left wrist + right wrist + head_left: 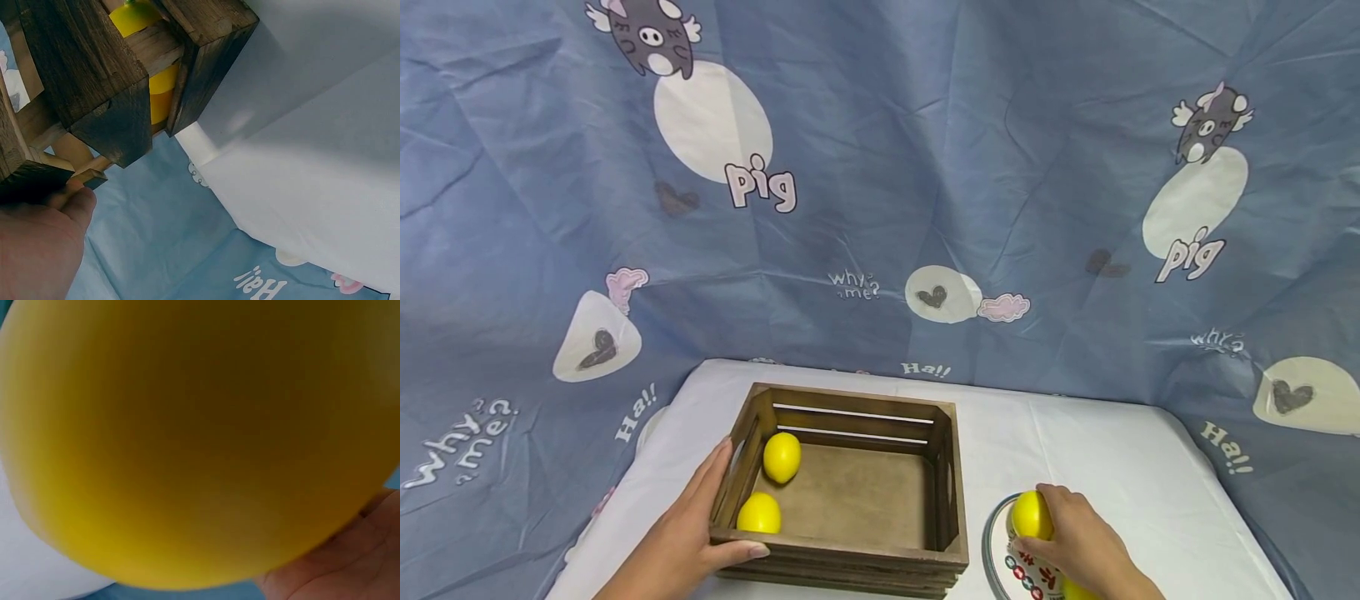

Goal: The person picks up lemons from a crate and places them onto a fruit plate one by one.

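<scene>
My left hand (681,531) grips the near left corner of a brown wooden crate (865,554), with the thumb over the front rim and the fingers along the left side. Inside the crate, along its left side, sit two yellow lemons, the back lemon (782,457) and the front lemon (759,513). Over a patterned plate (997,557) to the right of the crate, my right hand (1081,537) holds another lemon (1032,516) between thumb and fingers. One more lemon (1077,590) shows partly beneath the right wrist. A yellow surface (187,456) fills most of the right wrist view.
A white cloth (1120,450) covers the table under the crate and plate. Behind and at both sides hangs a blue printed curtain (865,208). In the left wrist view, the slatted crate side (106,119) shows yellow through its gap.
</scene>
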{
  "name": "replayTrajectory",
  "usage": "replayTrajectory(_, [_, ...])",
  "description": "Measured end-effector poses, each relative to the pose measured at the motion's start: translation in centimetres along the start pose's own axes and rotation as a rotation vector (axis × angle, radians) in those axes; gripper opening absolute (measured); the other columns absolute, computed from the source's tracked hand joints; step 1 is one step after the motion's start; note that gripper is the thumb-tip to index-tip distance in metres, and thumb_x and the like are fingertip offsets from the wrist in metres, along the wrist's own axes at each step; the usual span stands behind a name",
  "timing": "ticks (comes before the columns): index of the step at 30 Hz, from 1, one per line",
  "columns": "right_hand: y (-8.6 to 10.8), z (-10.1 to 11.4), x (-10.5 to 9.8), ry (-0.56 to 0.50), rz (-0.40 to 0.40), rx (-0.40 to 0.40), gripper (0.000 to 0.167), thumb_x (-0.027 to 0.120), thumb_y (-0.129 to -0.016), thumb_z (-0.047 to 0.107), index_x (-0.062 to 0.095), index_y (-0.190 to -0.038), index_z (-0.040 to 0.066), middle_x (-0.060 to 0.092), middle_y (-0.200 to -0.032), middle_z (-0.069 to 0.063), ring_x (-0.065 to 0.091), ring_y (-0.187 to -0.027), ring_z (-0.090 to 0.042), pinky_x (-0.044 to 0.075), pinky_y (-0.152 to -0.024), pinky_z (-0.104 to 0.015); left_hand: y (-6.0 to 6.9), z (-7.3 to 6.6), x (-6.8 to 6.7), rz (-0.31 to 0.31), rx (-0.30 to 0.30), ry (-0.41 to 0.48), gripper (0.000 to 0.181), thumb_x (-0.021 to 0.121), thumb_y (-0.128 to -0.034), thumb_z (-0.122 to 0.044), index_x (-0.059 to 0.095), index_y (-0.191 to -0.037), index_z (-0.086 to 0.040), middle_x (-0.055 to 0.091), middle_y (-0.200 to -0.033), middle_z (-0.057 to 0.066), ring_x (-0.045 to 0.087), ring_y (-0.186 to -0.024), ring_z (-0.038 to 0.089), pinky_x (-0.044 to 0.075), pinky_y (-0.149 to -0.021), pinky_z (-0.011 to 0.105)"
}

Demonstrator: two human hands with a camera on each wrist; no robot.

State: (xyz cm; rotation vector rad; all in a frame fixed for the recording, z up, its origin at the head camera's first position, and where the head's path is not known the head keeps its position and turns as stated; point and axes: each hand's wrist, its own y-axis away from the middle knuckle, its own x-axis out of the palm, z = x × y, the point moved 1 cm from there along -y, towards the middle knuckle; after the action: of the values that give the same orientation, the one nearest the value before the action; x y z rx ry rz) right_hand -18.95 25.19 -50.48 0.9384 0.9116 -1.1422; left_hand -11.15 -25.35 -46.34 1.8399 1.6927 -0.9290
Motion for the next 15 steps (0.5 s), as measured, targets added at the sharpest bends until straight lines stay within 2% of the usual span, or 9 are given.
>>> replayTrajectory(5, [0.17,0.01,0.09,0.021,-0.015,-0.044,0.091,0.093,-0.073,0.052,0.059,-0.137,-0.003,0.066,-0.122,-0.013,0.059,-0.099,-0.024,0.056,-0.079,-0.042,0.05,0.02,0.03,0.001,0.001,0.000,0.137,0.086,-0.0747,-0.063,0.006,-0.168,-0.005,0.018,-0.168,0.031,0.030,-0.147,0.054,0.041,-0.105,0.070])
replayTrajectory(15, [0.34,0.60,-0.50,0.057,-0.048,-0.086,0.092,0.093,-0.074,0.052,0.059,-0.139,-0.002,0.064,-0.130,-0.015,0.061,-0.107,-0.029,0.058,-0.087,-0.048,0.06,-0.05,-0.04,0.006,-0.005,-0.008,0.137,0.085,-0.0742,-0.065,0.006,-0.168,-0.004,0.018,-0.168,0.031,0.030,-0.148,0.054,0.041,-0.106,0.069])
